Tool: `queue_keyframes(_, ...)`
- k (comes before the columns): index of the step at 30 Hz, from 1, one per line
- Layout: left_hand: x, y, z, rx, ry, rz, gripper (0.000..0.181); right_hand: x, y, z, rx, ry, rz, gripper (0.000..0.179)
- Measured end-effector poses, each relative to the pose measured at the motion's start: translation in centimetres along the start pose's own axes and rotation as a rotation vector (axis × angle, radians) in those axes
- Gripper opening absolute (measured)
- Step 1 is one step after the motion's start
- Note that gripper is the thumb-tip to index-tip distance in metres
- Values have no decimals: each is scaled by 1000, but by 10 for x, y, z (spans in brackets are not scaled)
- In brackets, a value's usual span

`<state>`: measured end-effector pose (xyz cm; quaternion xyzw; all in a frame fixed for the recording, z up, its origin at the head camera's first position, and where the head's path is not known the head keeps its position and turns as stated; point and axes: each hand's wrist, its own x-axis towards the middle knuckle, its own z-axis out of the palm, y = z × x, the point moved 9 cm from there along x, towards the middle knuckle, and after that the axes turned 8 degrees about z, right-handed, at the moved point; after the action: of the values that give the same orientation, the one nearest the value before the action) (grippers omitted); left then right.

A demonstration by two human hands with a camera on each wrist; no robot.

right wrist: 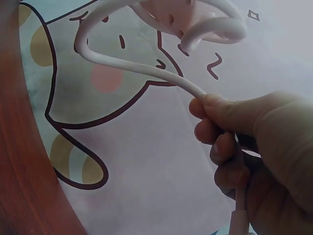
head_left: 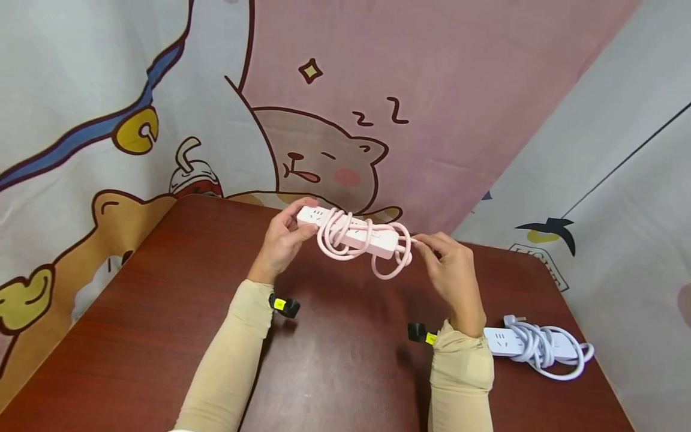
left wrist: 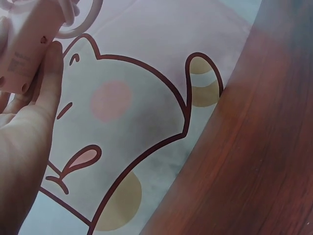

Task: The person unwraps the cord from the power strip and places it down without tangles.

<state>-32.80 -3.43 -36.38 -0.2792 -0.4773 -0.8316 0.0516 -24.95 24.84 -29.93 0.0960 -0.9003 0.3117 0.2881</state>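
A pink power strip [head_left: 381,240] is held up over the far part of the table, its own cord [head_left: 338,257] looped round its body. My left hand [head_left: 282,245] grips the strip's left end, thumb on the near side; the left wrist view shows that hand [left wrist: 36,98] round the strip's underside [left wrist: 24,54]. Off the strip's right end, my right hand [head_left: 450,270] pinches the cord between thumb and forefinger. In the right wrist view the cord [right wrist: 146,70] runs from a loop into the right hand [right wrist: 264,142], its other fingers curled round the trailing length below.
A second power strip [head_left: 502,341], white with a bluish-white cord [head_left: 534,348] wound round it, lies on the table's right side by my right forearm. The brown table [head_left: 335,360] ends at a cartoon-printed cloth [head_left: 459,90] behind. Wrist cameras sit on both sleeves.
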Motion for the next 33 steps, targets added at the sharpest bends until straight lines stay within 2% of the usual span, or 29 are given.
queue_keyframes(8, 1, 5, -7, 21, 54, 12, 42, -1, 1, 1, -21, -25, 21, 12)
queue_keyframes(14, -1, 3, -12, 34, 79, 18, 41, -5, 3, 2, -48, -52, 41, 12)
queue_keyframes(21, 2, 4, -15, 50, 103, 47, 41, -4, 5, -1, -43, -45, 67, 9)
queue_keyframes(29, 0, 6, -19, 75, 138, 40, 42, -6, 7, 1, -44, -77, 89, 9)
queue_keyframes(33, 1, 5, -20, 89, 150, 34, 48, -7, 4, -1, -50, -87, 73, 10)
